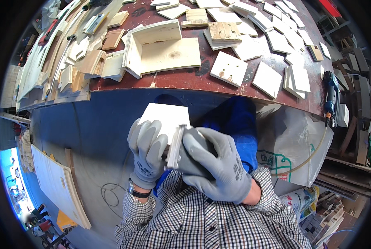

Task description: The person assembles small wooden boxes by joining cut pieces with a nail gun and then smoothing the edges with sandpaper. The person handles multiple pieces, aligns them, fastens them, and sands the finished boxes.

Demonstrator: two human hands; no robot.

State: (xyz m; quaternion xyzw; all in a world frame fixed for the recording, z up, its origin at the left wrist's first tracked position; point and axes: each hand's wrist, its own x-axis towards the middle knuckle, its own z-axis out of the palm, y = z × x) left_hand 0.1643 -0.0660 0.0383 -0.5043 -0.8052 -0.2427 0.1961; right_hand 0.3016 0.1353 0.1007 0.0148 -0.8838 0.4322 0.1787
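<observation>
Both my hands wear grey gloves and meet in front of my chest. My left hand (146, 151) is closed round the lower left side of a small pale wooden board (165, 116), which stands out past the fingers. In my right hand (222, 164) is a dark grey sanding block (195, 155) with a pale, worn-looking edge. That edge lies against or very close to the board's right side; whether they touch I cannot tell. The gloves cover parts of both things.
Ahead stands a dark red table (160, 84) bearing a pale wooden corner assembly (168, 54) and many loose square boards (267, 79). Wood offcuts (93, 62) crowd the left. A black air tool (330, 93) with a yellowish hose (318, 147) rests at the right edge, above a plastic sack (301, 137).
</observation>
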